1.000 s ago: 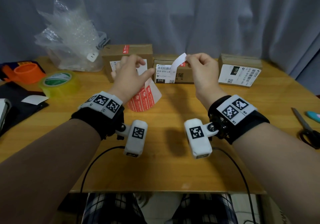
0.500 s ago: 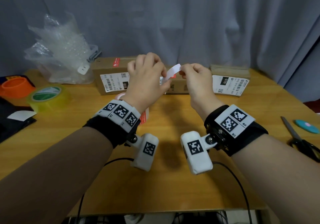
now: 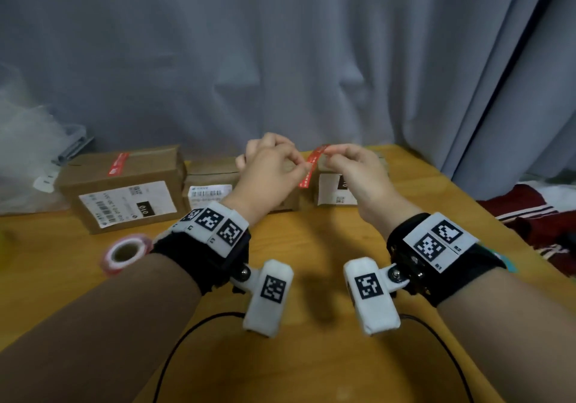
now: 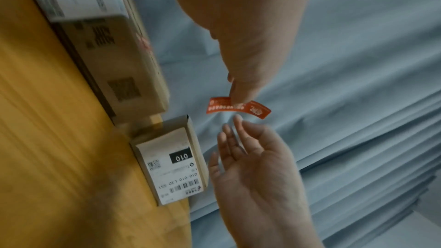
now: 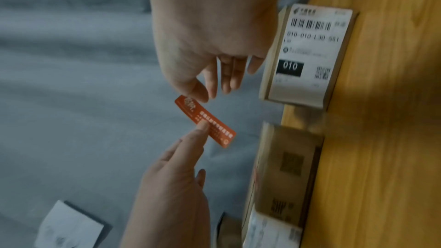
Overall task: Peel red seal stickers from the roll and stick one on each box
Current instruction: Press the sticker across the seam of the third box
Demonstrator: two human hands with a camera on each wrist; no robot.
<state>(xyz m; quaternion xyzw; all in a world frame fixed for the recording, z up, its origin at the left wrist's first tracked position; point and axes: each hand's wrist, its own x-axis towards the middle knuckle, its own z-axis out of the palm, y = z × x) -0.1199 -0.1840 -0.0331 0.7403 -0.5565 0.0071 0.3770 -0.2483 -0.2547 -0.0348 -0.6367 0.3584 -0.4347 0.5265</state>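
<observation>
A peeled red seal sticker [image 3: 310, 172] hangs in the air between my hands, above the boxes. My right hand [image 3: 327, 154] pinches its upper end; the right wrist view shows the thumb on the sticker [image 5: 222, 135]. My left hand [image 3: 300, 167] pinches it lower down, and in the left wrist view my fingertips hold the sticker [image 4: 257, 109] near its middle. The sticker roll [image 3: 124, 253] lies on the table by my left wrist. Three cardboard boxes stand in a row: the left box [image 3: 124, 184] bears a red seal [image 3: 118, 164], then the middle box [image 3: 212, 175], and the right box [image 3: 330, 187] is half hidden by my right hand.
A wooden table [image 3: 311, 371] ends at a grey curtain [image 3: 311, 59] just behind the boxes. A clear bubble-wrap bag [image 3: 28, 153] sits at the far left. Red cloth [image 3: 530, 212] lies beyond the table's right edge. Black cables [image 3: 187, 334] trail near the front.
Both hands have lifted off the roll and shifted right, toward the right box. The strip between them showed white before; now its red face shows. The roll lies apart at the left.
</observation>
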